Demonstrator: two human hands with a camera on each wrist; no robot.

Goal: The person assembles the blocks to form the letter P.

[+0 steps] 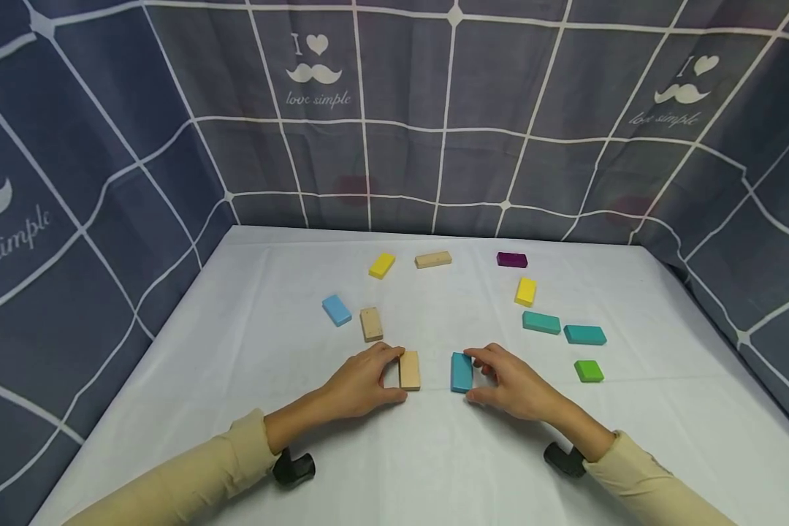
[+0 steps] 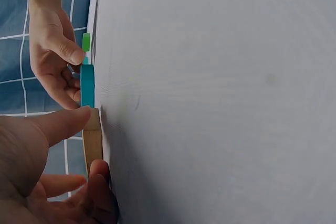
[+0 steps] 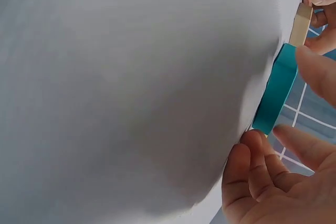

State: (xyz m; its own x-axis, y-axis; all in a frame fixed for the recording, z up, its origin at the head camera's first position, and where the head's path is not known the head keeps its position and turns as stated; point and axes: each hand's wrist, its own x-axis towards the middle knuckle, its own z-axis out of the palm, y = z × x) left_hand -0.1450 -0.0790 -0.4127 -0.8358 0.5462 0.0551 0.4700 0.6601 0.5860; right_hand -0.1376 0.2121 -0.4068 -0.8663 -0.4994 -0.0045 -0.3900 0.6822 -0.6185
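My left hand spans a plain wooden block, thumb at the near end and fingertips at the far end. Seen from the left wrist, the thumb and fingers close on the two ends of this wooden block. Across a small gap, my right hand pinches a blue-teal block the same way by its ends. The right wrist view shows the teal block low against the white cloth, between thumb and fingertips. Both blocks lie lengthwise, roughly parallel.
Left of centre are a light blue block and a wooden block. Farther back lie yellow, wooden and purple blocks. To the right are yellow, teal and green blocks.
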